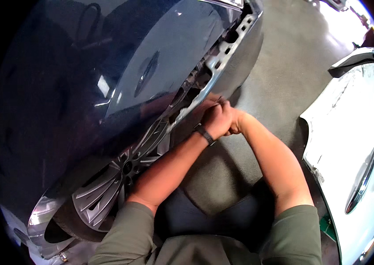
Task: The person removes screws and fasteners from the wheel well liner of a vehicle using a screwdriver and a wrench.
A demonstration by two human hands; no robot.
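My left hand (217, 118), with a dark band on the wrist, is closed at the outer edge of a slotted metal strip (218, 64) along the dark blue car's body (54, 88). My right hand (236, 121) is closed just right of it, the two touching or overlapping. Whatever they grip is hidden between the fingers. Below my left forearm sits a silver spoked wheel (98, 196), partly covered by the arm.
A white car panel (337, 123) with a handle (361, 179) stands at the right, a dark-trimmed piece (350, 64) at its upper end. The grey concrete floor (284, 57) runs between it and the car. My dark-clad legs are below my arms.
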